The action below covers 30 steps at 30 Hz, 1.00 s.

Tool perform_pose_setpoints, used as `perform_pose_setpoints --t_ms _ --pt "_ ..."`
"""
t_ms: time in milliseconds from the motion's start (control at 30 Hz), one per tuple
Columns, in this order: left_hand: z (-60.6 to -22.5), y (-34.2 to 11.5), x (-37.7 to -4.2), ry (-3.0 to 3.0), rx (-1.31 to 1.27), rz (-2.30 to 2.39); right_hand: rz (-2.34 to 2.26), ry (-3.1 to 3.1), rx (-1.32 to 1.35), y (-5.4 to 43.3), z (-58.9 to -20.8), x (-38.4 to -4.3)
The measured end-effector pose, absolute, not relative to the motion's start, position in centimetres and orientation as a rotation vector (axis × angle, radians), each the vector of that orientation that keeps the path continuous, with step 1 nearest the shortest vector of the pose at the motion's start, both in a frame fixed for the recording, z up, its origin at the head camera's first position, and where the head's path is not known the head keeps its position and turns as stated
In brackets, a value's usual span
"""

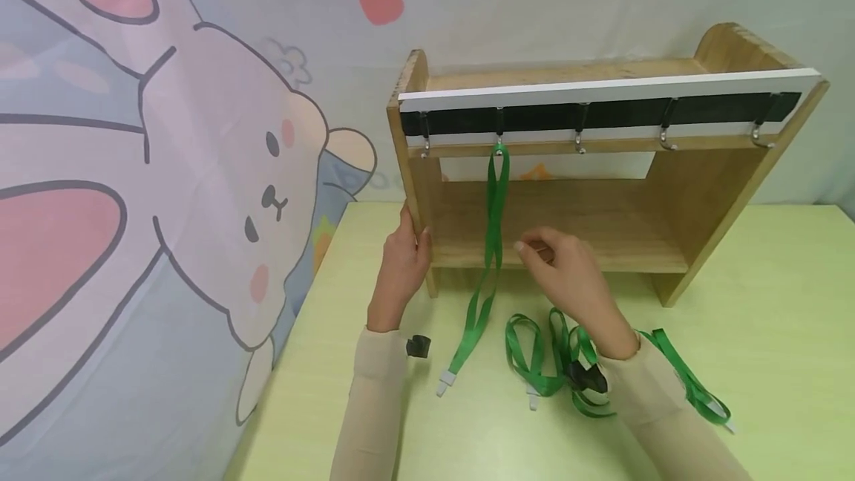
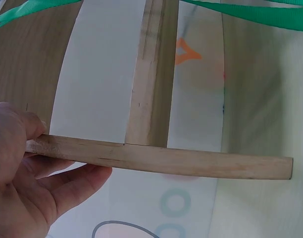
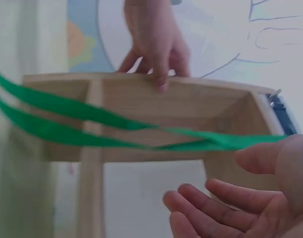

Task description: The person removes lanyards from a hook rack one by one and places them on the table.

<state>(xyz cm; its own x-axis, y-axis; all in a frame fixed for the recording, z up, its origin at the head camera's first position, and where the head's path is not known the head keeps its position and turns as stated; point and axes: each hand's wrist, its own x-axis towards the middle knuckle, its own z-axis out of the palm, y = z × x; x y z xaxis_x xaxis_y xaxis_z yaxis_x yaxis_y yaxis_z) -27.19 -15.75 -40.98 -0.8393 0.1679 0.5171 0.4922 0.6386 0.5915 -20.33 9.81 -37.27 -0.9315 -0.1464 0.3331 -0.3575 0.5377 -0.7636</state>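
Note:
A wooden shelf rack stands on the table, with several metal hooks along its front rail. From the second hook hangs a green lanyard, its white clip dangling toward the tabletop. My left hand grips the rack's left side panel, thumb on one face and fingers on the other. Just right of the hanging lanyard, my right hand is in front of the rack with nothing in it. In the right wrist view its fingers are loosely bent, beside the green strap.
More green lanyards lie looped on the table below my right forearm, one farther right. The other hooks carry nothing. A cloth printed with a cartoon rabbit hangs at the left and behind.

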Motion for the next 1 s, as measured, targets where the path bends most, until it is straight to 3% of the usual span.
perform_pose_setpoints --t_ms 433,1000 --pt "-41.0 -15.6 -27.1 -2.430 -0.535 -1.031 1.442 -2.338 0.458 6.7 -33.7 -20.8" --pt "-41.1 -15.7 -27.2 -2.450 -0.516 -1.026 1.410 -2.226 0.464 5.2 -32.7 -22.2"
